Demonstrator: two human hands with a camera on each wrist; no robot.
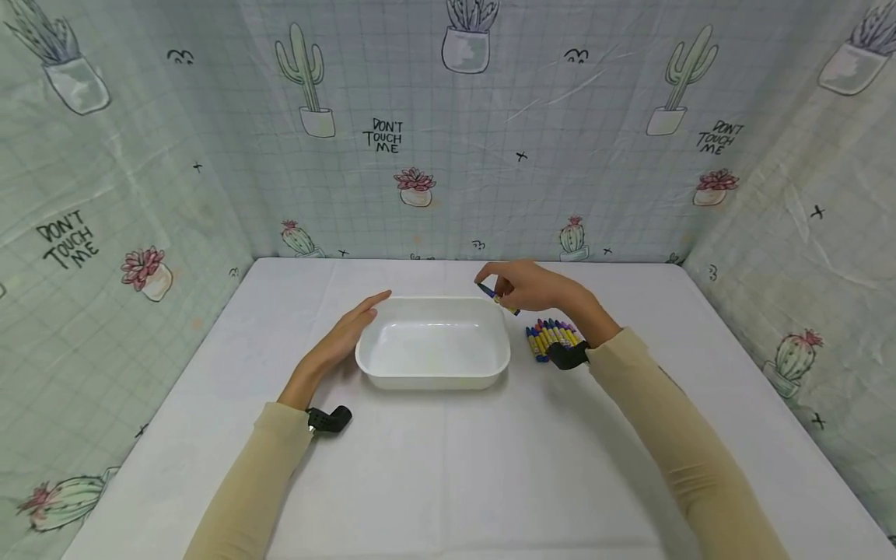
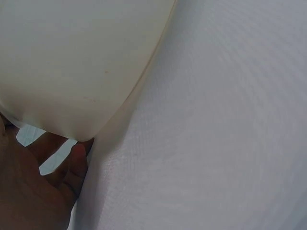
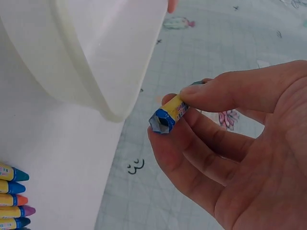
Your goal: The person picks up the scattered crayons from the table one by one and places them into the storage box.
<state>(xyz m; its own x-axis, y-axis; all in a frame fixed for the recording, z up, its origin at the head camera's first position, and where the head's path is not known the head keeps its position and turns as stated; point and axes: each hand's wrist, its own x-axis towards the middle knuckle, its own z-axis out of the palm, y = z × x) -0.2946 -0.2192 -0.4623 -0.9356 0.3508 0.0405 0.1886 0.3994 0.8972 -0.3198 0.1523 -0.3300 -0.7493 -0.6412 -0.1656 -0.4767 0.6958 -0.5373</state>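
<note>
A white rectangular dish (image 1: pixel 432 383) with rounded corners stands on the table, its inside bare. My left hand (image 1: pixel 343 336) lies along the dish's left side, fingers extended toward the far corner and thumb at the rim. In the left wrist view, the fingertips touch the dish's outer wall (image 2: pixel 81 57). Beyond the dish's far right corner, my right hand (image 1: pixel 537 286) is raised, pinching a dark crayon (image 3: pixel 170 114) in a yellow and blue wrapper between thumb and fingers. The wrapper's blue end faces the right wrist camera.
A row of several crayons (image 1: pixel 546 339) in yellow wrappers lies side by side to the right of the dish, partly under my right wrist. White cloth (image 1: pixel 434 474) covers the table. Patterned cloth walls (image 1: pixel 448 155) with cactus drawings stand at the back and both sides.
</note>
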